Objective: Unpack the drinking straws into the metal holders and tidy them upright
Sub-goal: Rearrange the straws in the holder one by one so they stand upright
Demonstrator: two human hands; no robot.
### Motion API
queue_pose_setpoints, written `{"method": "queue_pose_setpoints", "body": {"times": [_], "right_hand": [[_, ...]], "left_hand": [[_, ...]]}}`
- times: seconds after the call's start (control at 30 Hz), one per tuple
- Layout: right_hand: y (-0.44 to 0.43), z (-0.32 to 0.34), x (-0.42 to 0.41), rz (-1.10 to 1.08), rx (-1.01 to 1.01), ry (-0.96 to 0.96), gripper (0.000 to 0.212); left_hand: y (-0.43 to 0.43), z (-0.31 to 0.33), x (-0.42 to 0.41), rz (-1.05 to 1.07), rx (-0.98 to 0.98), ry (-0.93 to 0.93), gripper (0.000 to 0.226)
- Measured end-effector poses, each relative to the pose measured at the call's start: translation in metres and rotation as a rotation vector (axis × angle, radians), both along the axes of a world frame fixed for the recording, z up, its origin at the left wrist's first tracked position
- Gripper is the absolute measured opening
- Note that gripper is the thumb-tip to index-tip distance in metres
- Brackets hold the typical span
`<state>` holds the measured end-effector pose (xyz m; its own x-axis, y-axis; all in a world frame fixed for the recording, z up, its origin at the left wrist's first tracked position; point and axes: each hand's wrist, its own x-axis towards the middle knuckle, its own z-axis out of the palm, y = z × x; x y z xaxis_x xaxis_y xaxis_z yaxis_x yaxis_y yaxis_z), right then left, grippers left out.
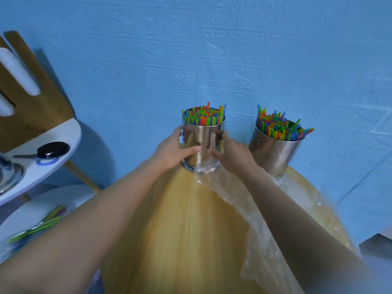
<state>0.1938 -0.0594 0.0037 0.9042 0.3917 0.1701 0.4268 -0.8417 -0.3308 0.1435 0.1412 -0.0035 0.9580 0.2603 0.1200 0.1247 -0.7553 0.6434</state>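
Edges: central holder at the table's far rim, close to the blue wall; second holder near on its right, apart; bare wood nearer the person | Hands: left hand and right hand clasp the central holder's sides, fingers curled round it | Contents: coloured straws fill both holders; clear wrapper lies under the right forearm

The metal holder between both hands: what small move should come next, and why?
Probably let go of the holder and reach for the other holder. The left hand and right hand grip the first, whose straws stand upright; the other's leaning straws look untidy.
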Motion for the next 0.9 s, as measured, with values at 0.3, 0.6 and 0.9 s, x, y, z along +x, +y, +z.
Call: {"method": "queue_pose_setpoints", "body": {"times": [0.3, 0.6, 0.9], "right_hand": [[-0.019, -0.025, -0.036, 0.116, 0.055, -0.001, 0.078], [-0.047, -0.036, -0.075, 0.252, 0.012, -0.005, 0.087], [-0.055, -0.037, -0.065, 0.292, -0.143, -0.018, 0.067]], "left_hand": [[-0.020, -0.015, -0.052, 0.086, -0.190, -0.137, 0.105], [-0.040, -0.016, -0.116, 0.102, -0.402, -0.184, 0.104], [-0.033, -0.026, -0.170, 0.068, -0.392, -0.176, 0.092]]}}
